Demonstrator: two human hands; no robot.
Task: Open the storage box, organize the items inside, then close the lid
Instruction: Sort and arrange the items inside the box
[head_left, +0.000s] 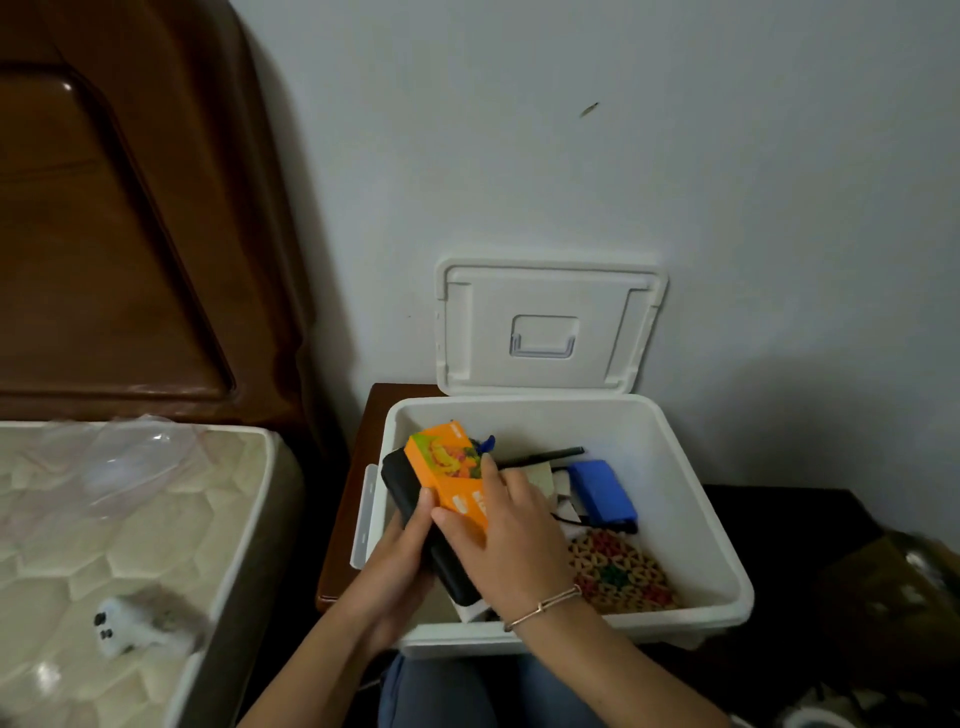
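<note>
Presently, item by item.

- Right hand (501, 540): fingers curled over an orange box (447, 465), thumb at its near end. A bracelet sits at the wrist.
- Left hand (400, 564): grips from below the black case (402, 486) on which the orange box lies.
- Both items are held together, tilted, over the left part of the storage box (691, 499), which stands open on the counter (340, 525).
- Beyond the right hand: a black pen (543, 457) and a blue pack (602, 491).
- Just right of its wrist: a woven mat (618, 577), flat on the box floor.
- Farther back: the lid (545, 332), upright against the wall.
- Left of the left hand: the bed (130, 519).

Step in hand, as judged: sorting the contents, with the lid not yet due to close.

Handling advice:
- Square the case and the orange box into one stack.
- Lower the stack flat beside the left wall rather than dropping it.
- Clear the pen's end first.
- Release the upper hand last, so the orange box cannot slide off the smooth case.
</note>
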